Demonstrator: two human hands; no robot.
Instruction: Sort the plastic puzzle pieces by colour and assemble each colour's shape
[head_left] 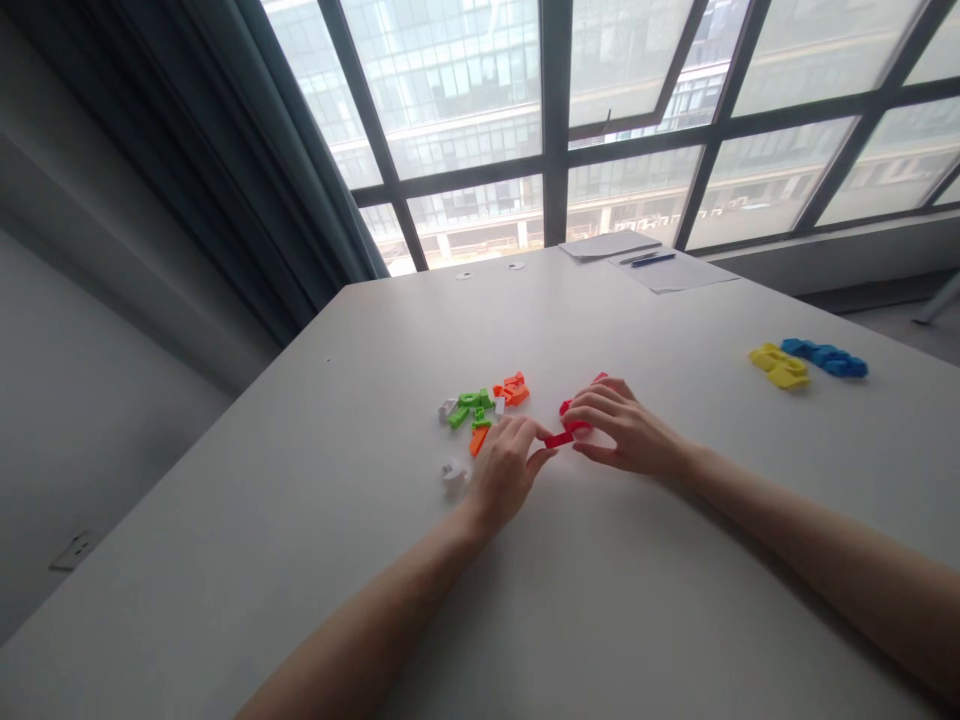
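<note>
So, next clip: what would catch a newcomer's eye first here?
The two hands meet mid-table: the left hand and right hand both pinch small red pieces on the white table. Just beyond the left hand lie scattered green pieces and orange pieces. Far to the right sit yellow pieces and blue pieces, and a large window fills the top of the view.

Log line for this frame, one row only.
left hand: pinching red pieces | right hand: holding same pieces | nearby left: green pieces, orange pieces | far right: yellow pieces, blue pieces
</note>
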